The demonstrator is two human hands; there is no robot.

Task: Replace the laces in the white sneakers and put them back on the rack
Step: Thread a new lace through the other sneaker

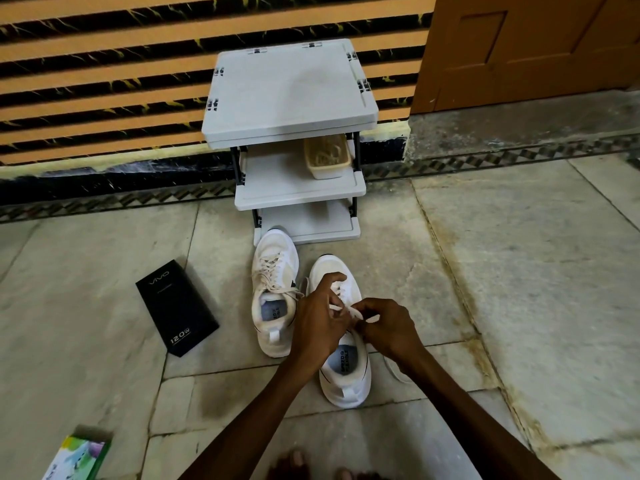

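On the floor just in front of the rack (291,98), the left white sneaker (273,292) stands laced. Beside it, the right white sneaker (346,372) sits under both hands. The left hand (318,327) and right hand (388,330) each pinch the lace (349,310). It looks light and limp, so it is best held near its stiff tip. Left of the rack lies a closed black box (176,306), contents hidden. A beige basket (327,157) on the rack's middle shelf holds pale tangled strands.

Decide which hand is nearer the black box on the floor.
Left. The left hand works over the nearer sneaker, the black box off to its left; the right hand is farther to the right.
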